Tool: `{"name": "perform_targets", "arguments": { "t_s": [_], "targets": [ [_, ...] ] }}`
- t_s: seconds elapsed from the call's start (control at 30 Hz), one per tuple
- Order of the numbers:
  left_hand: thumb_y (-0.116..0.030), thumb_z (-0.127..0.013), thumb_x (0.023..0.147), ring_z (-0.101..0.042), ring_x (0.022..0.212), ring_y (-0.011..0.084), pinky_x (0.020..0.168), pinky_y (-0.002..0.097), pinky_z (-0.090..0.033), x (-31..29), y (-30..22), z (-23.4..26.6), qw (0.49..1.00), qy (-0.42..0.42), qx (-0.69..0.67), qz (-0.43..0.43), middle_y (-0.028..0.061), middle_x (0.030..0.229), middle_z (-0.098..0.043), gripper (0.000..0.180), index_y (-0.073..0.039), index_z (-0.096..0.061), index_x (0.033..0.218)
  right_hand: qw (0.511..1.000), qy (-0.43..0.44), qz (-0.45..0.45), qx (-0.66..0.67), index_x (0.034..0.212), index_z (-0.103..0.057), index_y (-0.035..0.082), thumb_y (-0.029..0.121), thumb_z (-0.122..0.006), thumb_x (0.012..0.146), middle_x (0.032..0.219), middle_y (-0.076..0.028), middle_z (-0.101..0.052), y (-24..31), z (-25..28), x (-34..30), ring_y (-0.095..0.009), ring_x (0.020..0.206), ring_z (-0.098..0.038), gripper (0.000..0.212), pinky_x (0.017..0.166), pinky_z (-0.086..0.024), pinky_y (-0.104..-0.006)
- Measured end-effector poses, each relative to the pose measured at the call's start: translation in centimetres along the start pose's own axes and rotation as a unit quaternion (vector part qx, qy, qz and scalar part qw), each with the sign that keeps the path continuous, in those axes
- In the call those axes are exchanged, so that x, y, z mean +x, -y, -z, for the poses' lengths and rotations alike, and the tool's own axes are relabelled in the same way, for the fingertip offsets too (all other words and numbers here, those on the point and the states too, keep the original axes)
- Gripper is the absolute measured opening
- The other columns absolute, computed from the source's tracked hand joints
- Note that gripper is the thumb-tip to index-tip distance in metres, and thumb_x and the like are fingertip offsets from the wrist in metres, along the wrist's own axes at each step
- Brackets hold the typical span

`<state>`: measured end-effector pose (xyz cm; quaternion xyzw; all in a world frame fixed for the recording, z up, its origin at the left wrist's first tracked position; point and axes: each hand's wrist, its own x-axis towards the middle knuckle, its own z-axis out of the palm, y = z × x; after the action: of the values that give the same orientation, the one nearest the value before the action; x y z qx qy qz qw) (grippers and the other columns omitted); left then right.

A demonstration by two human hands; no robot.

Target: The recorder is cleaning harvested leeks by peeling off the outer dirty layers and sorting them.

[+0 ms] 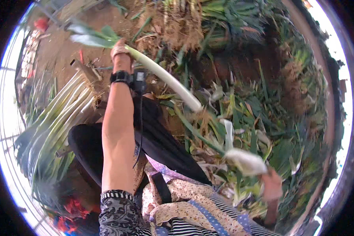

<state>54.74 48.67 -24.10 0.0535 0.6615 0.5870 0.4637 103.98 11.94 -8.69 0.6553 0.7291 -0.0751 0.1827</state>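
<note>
One leek [163,74] is being clasped by the left hand [120,48]; the right hand [272,185] is appearing too blurred to judge.

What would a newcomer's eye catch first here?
Probably the long white-and-green leek slanting across the upper middle, gripped near its leafy end by the left hand. Next, the bundle of white-stalked green leeks at left, and the tangled heap of green leaf scraps at right, near the blurred right hand.

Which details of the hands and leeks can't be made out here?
Head view:
Right hand: fingers and grip lost to motion blur.
Pale object beside it: outline smeared by blur.
Left hand: palm hidden behind the hand's back.
Rooted leek bundle: cut off by upper edge.
</note>
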Motion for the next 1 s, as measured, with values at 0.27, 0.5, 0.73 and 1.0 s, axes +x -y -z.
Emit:
{"name": "perform_targets", "arguments": {
  "t_s": [0.27,0.5,0.73,1.0],
  "targets": [
    [-0.025,-0.066,0.073,-0.051,0.048,0.0279,0.047,0.0434,-0.044,0.3,-1.2,0.4,0.979,0.008,-0.205,0.0,0.0094,0.063,-0.053,0.024,-0.008,-0.05,0.079,0.948,-0.257,-0.129,0.135,0.119,-0.05,0.011,0.037,-0.077,0.057,0.11,-0.015,-0.054,4.7,0.5,15.6,-0.031,0.097,-0.054,0.073,0.083,-0.044,-0.0395],
    [-0.046,-0.062,0.074,-0.051,0.052,0.0233,0.047,0.0393,-0.043,-2.0,-0.3,-0.3,0.981,0.057,-0.172,-0.07,0.0078,0.064,-0.055,0.038,-0.01,-0.054,0.078,0.904,-0.38,0.141,0.135,0.111,-0.053,0.009,0.035,-0.078,0.059,0.093,-0.011,-0.059,14.8,4.4,22.0,-0.026,0.08,-0.059,0.063,0.064,-0.048,-0.0359],
    [-0.057,-0.066,0.071,-0.054,0.063,0.0209,0.058,0.0375,-0.05,-7.7,-1.3,-2.6,0.923,0.092,-0.37,-0.049,0.0055,0.073,-0.052,0.052,-0.012,-0.052,0.094,0.921,-0.051,0.01,0.387,0.094,-0.056,0.003,0.038,-0.074,0.064,0.069,-0.013,-0.061,14.1,2.7,21.7,-0.021,0.06,-0.061,0.049,0.056,-0.047,-0.0347],
    [-0.055,-0.067,0.07,-0.05,0.056,0.0166,0.049,0.0299,-0.048,-8.1,-1.4,-2.4,0.872,0.242,-0.415,-0.096,0.0022,0.07,-0.053,0.048,-0.012,-0.052,0.086,0.775,0.163,-0.084,0.605,0.105,-0.058,-0.001,0.035,-0.07,0.068,0.081,-0.009,-0.062,11.9,3.7,20.2,-0.015,0.073,-0.056,0.053,0.071,-0.046,-0.0283]
  ]
}}
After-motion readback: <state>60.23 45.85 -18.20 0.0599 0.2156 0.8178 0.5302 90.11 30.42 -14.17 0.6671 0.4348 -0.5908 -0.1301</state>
